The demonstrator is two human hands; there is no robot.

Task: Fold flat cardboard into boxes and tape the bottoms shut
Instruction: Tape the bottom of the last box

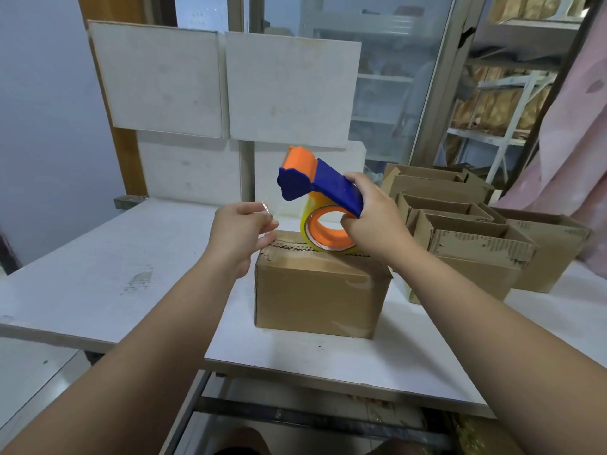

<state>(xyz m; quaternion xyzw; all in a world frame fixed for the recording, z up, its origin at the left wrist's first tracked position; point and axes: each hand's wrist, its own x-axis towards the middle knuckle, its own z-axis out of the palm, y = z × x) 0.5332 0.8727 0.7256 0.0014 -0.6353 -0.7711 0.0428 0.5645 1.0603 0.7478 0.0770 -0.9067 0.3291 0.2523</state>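
On the head view I see my right hand (374, 218) gripping the blue-and-orange tape dispenser (315, 188), fingers curled round its handle. Its roll (328, 231) rests on the seam of the cardboard box (318, 290). My left hand (239, 231) pinches the clear tape end (267, 211) at the box's left edge. The box sits mid-table (98, 257), with open boxes (476, 251) to the right.

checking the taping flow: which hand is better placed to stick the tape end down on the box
Left, probably. The left hand pinches the tape end just above the left top edge of the box, so it only needs to press down. The right hand is busy gripping the dispenser.
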